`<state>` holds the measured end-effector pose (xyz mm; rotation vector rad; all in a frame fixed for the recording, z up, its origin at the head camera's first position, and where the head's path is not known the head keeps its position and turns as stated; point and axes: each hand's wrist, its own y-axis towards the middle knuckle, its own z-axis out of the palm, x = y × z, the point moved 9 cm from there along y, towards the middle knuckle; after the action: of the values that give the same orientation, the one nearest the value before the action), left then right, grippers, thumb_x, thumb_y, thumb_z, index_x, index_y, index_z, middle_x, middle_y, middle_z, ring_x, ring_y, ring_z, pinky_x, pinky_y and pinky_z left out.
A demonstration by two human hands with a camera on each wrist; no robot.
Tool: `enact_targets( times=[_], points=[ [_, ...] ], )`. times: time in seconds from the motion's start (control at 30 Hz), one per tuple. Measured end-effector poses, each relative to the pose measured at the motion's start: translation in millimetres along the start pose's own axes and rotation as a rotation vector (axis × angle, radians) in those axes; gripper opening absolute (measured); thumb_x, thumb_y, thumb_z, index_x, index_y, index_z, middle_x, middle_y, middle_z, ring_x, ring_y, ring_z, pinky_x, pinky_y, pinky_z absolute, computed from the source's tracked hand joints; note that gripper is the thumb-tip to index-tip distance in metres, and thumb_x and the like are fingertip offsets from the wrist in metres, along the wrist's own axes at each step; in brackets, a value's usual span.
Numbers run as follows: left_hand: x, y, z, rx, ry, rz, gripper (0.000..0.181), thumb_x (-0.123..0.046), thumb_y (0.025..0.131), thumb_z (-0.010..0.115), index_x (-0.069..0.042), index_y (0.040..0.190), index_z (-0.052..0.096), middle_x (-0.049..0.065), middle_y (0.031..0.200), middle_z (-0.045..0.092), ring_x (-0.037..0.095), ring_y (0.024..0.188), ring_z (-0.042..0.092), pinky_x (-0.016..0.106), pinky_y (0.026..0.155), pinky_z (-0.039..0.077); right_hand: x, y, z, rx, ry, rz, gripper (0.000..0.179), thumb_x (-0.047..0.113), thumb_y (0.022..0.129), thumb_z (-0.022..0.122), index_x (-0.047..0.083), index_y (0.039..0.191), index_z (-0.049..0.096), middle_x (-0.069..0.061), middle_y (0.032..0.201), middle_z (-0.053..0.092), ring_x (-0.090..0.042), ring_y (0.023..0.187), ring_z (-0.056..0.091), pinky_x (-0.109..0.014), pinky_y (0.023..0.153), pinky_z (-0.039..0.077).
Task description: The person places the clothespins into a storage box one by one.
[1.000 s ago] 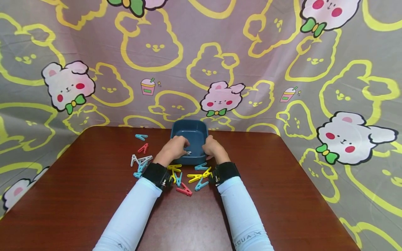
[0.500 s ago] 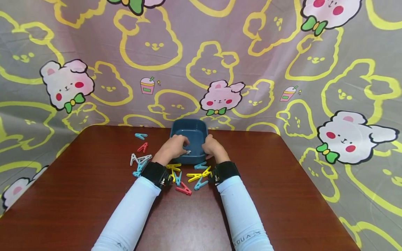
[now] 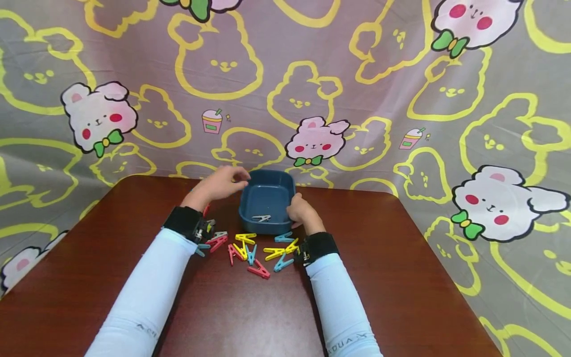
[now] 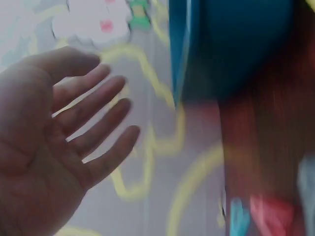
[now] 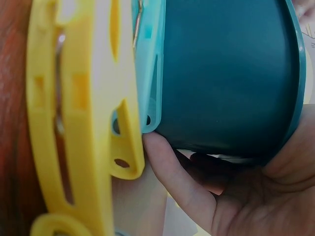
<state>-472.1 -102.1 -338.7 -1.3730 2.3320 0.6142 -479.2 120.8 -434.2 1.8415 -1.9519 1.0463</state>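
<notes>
My left hand (image 3: 219, 186) is raised just left of a dark blue plastic tub (image 3: 267, 228). In the left wrist view its fingers are spread and loosely bent, with nothing in them. A white clothespin (image 3: 261, 218) lies on the tub's floor near its front wall. At the tub's right side my right hand (image 3: 305, 210) grips the wall, part of it tucked beneath, as the right wrist view shows. Close to that hand lie a light blue clothespin (image 5: 153, 73) and a yellow clothespin (image 5: 98, 113).
In front of the tub several clothespins lie scattered, among them a red clothespin (image 3: 258, 269) and a yellow clothespin (image 3: 245, 238). More lie left of it, partly hidden by the left arm. A patterned curtain (image 3: 250, 99) hangs behind the brown table (image 3: 401, 277).
My left hand has come out of the tub and moved up and left, leaving the white clothespin inside. The right hand has kept its grip on the tub.
</notes>
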Motion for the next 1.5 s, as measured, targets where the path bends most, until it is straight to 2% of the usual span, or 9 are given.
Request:
enact_targets(
  times=[0.1,0.23,0.33,0.47,0.63,0.87,1.07,1.2,1.5],
  points=[
    [36.8,1.9,-19.4,-0.018,0.059,-0.078,0.039,-0.016,0.110,0.059,0.004,0.143,0.063,0.027,0.141,0.068,0.045,0.134,0.063,0.061,0.115,0.053,0,-1.6,-2,-0.007,-0.003,0.005,0.077,0.013,0.116,0.043,-0.001,0.172,-0.007,-0.031,0.162,0.051,-0.041,0.099,0.080,-0.041,0.080,0.068],
    [80.5,0.2,-19.5,0.071,0.230,-0.143,0.048,-0.008,0.106,0.060,0.008,0.151,0.054,0.034,0.154,0.055,0.053,0.146,0.050,0.066,0.122,0.044,0,-4.9,-5,-0.011,-0.010,0.012,0.077,0.012,0.116,0.043,-0.001,0.173,-0.007,-0.031,0.162,0.051,-0.040,0.097,0.080,-0.040,0.080,0.068],
    [104.3,-6.5,-14.9,0.132,0.328,-0.176,0.054,-0.003,0.103,0.064,0.005,0.155,0.052,0.035,0.161,0.046,0.059,0.152,0.037,0.070,0.126,0.036,2,-7.6,-5,-0.003,-0.024,0.008,0.077,0.014,0.116,0.043,-0.001,0.173,-0.008,-0.031,0.160,0.054,-0.038,0.096,0.080,-0.039,0.080,0.068],
    [121.4,-15.0,-10.9,0.165,0.355,-0.206,0.054,0.001,0.102,0.064,0.001,0.155,0.055,0.034,0.163,0.043,0.062,0.154,0.031,0.072,0.125,0.037,6,-9.4,-6,0.001,-0.042,0.000,0.079,0.015,0.117,0.043,-0.001,0.172,-0.010,-0.032,0.153,0.059,-0.038,0.094,0.080,-0.041,0.083,0.068],
    [129.8,-18.8,-1.2,0.187,0.383,-0.202,0.052,0.002,0.100,0.066,-0.002,0.152,0.060,0.032,0.156,0.050,0.059,0.146,0.041,0.072,0.121,0.043,6,-7.8,-6,0.002,-0.043,0.003,0.079,0.015,0.117,0.043,-0.001,0.172,-0.010,-0.031,0.156,0.057,-0.038,0.095,0.080,-0.042,0.085,0.068],
    [134.1,-14.6,11.3,0.193,0.418,-0.199,0.047,0.004,0.099,0.066,0.002,0.145,0.062,0.033,0.146,0.058,0.052,0.138,0.054,0.067,0.121,0.045,4,-3.2,0,0.025,-0.068,0.021,0.079,0.016,0.117,0.043,-0.001,0.172,-0.011,-0.029,0.140,0.069,-0.038,0.095,0.080,-0.041,0.086,0.068],
    [135.8,-7.6,14.5,0.179,0.442,-0.196,0.041,0.003,0.096,0.072,0.005,0.137,0.065,0.032,0.136,0.063,0.047,0.128,0.061,0.062,0.117,0.051,2,-1.6,-1,0.014,-0.055,0.030,0.079,0.015,0.117,0.043,-0.001,0.172,-0.010,-0.030,0.152,0.060,-0.037,0.092,0.080,-0.041,0.082,0.068],
    [136.3,-4.0,16.2,0.181,0.468,-0.194,0.039,0.001,0.095,0.072,0.005,0.134,0.065,0.032,0.131,0.062,0.045,0.123,0.063,0.060,0.112,0.054,1,-1.4,-3,0.008,-0.061,0.028,0.079,0.015,0.116,0.044,-0.001,0.172,-0.010,-0.031,0.152,0.060,-0.036,0.091,0.080,-0.039,0.080,0.068],
    [138.0,-7.9,10.3,0.165,0.469,-0.248,0.039,0.004,0.095,0.073,0.003,0.133,0.066,0.028,0.132,0.066,0.043,0.122,0.063,0.059,0.110,0.054,1,-1.7,-1,0.012,-0.024,0.032,0.080,0.015,0.117,0.043,0.001,0.172,-0.013,-0.030,0.161,0.052,-0.038,0.093,0.079,-0.041,0.082,0.068]
  ],
)
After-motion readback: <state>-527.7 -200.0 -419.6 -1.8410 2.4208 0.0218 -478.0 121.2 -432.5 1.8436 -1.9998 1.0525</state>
